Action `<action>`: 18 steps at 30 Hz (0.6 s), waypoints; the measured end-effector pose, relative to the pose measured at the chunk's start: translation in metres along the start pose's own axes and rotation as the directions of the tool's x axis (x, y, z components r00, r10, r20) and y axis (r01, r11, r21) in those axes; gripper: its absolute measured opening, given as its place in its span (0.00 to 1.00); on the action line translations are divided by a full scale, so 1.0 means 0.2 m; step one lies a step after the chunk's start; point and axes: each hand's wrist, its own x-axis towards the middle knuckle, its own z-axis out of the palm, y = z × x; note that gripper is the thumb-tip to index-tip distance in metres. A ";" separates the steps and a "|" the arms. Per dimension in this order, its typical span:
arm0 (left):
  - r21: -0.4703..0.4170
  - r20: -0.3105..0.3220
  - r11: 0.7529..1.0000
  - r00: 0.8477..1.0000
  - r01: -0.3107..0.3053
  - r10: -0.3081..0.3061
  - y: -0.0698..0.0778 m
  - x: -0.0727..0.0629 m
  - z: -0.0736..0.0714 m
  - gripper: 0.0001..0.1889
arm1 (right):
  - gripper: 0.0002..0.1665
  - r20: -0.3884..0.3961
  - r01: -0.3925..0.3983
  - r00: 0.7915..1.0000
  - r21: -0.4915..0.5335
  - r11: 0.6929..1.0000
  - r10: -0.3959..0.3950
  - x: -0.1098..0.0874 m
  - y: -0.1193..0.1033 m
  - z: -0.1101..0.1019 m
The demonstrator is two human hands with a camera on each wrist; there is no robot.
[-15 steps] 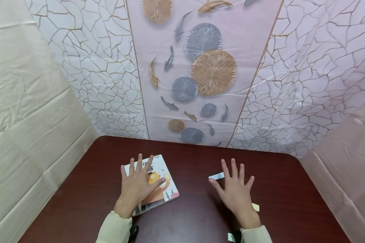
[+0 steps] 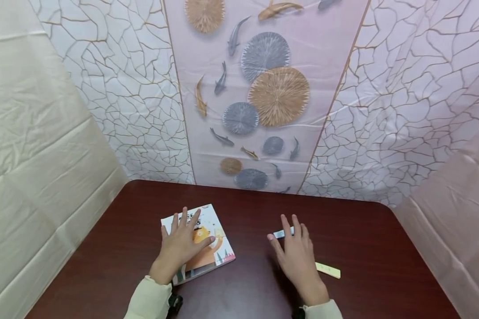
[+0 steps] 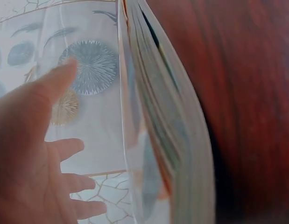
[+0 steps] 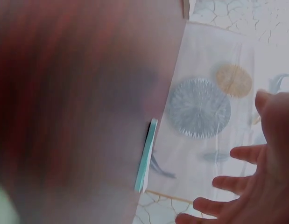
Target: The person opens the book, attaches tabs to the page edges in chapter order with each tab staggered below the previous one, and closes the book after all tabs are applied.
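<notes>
My left hand (image 2: 179,247) is above a paperback book (image 2: 210,221) with a cartoon animal on its white cover, fingers spread. In the left wrist view, the page edges (image 3: 174,116) stand apart from that hand (image 3: 27,135), which holds nothing. My right hand (image 2: 298,261) hovers over the table with fingers extended and grips nothing. Just beyond its thumb and fingers lies a small light-blue strip (image 2: 279,234), partly covered by them; the right wrist view shows its teal edge (image 4: 145,161). A pale yellow strip (image 2: 329,270) lies right of that hand, its left end hidden.
The dark red-brown table (image 2: 247,292) has rounded far corners. A patterned cloth (image 2: 243,146) hangs behind it, and plain cream cloths (image 2: 52,186) flank both sides. A blurred pale green patch (image 4: 3,207) shows at the right wrist view's lower left corner.
My right hand has shifted left and its fingers have drawn closer together, uncovering more of the yellow strip. The left hand has barely moved over the book.
</notes>
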 end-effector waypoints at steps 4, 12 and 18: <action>-0.051 0.006 0.999 1.000 0.003 -0.002 -0.02 0.00 -0.01 0.49 | 0.42 -0.019 -0.013 1.000 0.067 0.998 0.015 -0.02 -0.07 0.04; -0.056 0.000 0.998 1.000 0.016 -0.016 -0.02 0.01 -0.03 0.46 | 0.34 0.066 -0.052 0.997 0.239 0.970 0.038 -0.04 -0.18 0.09; -0.030 0.011 0.999 1.000 -0.011 0.011 -0.01 0.01 -0.02 0.40 | 0.29 0.138 -0.026 0.990 0.342 0.939 -0.022 -0.03 -0.23 0.12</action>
